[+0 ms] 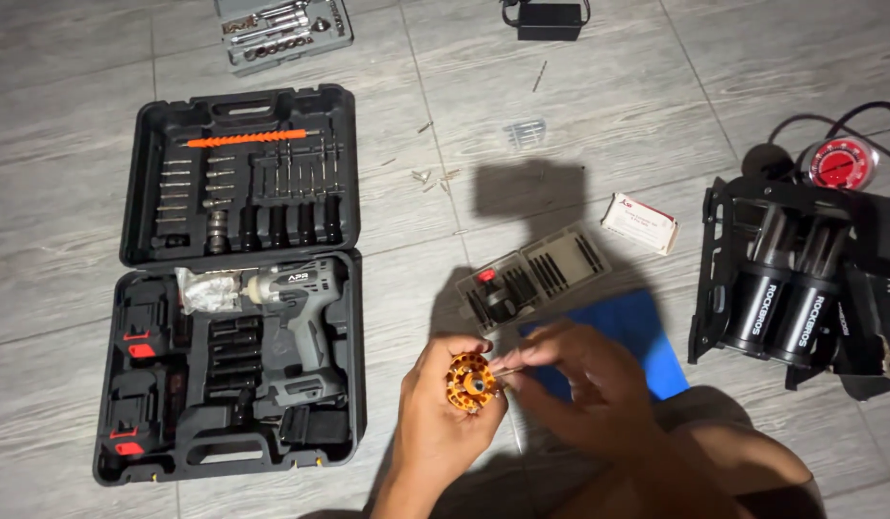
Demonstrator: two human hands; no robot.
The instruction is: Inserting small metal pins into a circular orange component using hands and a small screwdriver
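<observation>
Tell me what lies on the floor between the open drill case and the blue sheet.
In the head view, a small clear bit case lies open between the drill case and the blue sheet.

Open drill case (238, 279) lies on floor (60, 115) at left w/ drill (296, 308) in its near half, bits in far half; socket set (283, 31) beyond it, charger (549, 19) further right. Hands centre-front: left hand (445, 413) holds a hub (471, 383), right hand (584, 384) touching beside it. Bit box (536, 277) just behind hands, pad (627, 341) under right hand, small carton (640, 223) behind-right, pump (796, 284) far right.
</observation>
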